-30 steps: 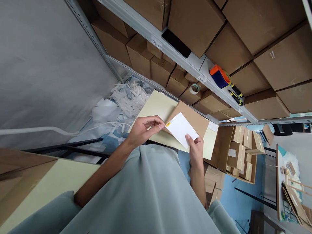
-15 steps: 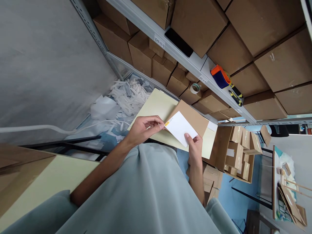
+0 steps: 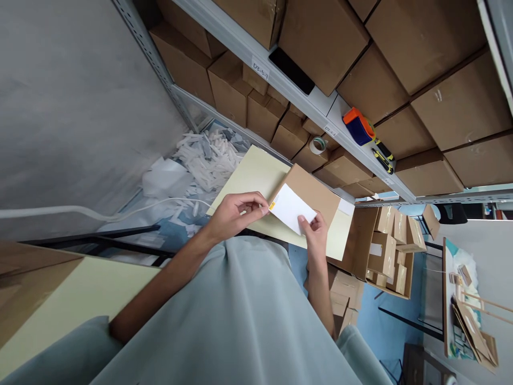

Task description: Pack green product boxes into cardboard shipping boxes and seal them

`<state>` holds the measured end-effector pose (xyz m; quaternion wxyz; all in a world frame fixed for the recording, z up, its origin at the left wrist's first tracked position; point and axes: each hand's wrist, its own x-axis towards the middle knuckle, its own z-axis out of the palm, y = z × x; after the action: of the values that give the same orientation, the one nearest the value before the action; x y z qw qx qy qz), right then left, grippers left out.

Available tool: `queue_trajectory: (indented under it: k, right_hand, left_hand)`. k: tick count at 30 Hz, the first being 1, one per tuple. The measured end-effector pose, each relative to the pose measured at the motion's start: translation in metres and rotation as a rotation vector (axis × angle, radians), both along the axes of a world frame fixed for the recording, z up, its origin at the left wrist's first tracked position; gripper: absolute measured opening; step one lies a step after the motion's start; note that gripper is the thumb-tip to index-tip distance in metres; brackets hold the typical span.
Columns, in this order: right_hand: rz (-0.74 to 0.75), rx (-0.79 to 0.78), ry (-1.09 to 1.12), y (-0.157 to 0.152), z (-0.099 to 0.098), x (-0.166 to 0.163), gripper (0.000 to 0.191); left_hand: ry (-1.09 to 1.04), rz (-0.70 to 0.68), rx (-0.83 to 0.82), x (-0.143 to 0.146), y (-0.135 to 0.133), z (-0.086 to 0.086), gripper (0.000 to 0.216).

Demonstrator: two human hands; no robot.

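White sheet (image 3: 292, 208) clamped in both grips: left hand (image 3: 232, 216) at yellow corner, right hand (image 3: 315, 236) at opposite edge.

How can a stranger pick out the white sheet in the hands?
Under the metal shelf of brown boxes lies a pale yellow board with a flat brown carton on it. Above that carton, the left hand and right hand pinch the white sheet, the only one with a yellow mark at its corner.
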<state>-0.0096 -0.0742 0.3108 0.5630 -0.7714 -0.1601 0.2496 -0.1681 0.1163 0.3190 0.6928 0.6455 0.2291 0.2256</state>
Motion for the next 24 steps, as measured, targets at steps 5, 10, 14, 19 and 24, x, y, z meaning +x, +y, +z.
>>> queue_trajectory:
  k: [5,10,14,19,24]
  right_hand:
    - [0.050,0.024,-0.344,0.008,0.011,-0.015,0.023]
    - [0.235,0.108,-0.266,0.012,0.028,-0.036,0.015]
    - [0.207,0.095,-0.283,0.015,0.025,-0.040,0.016]
    - [0.126,0.102,-0.375,0.012,0.011,-0.035,0.030]
    - [-0.008,0.155,-0.397,0.014,-0.026,-0.031,0.045]
  left_hand:
    - [-0.001,-0.034,0.077,0.002,-0.009,-0.007,0.025]
    - [0.003,-0.109,0.162,0.006,-0.022,-0.014,0.025]
    - [0.017,-0.152,0.187,0.013,-0.027,-0.013,0.027]
    - [0.047,-0.204,0.177,0.023,-0.031,-0.014,0.036]
    - [0.044,-0.177,0.120,0.031,-0.038,-0.026,0.050]
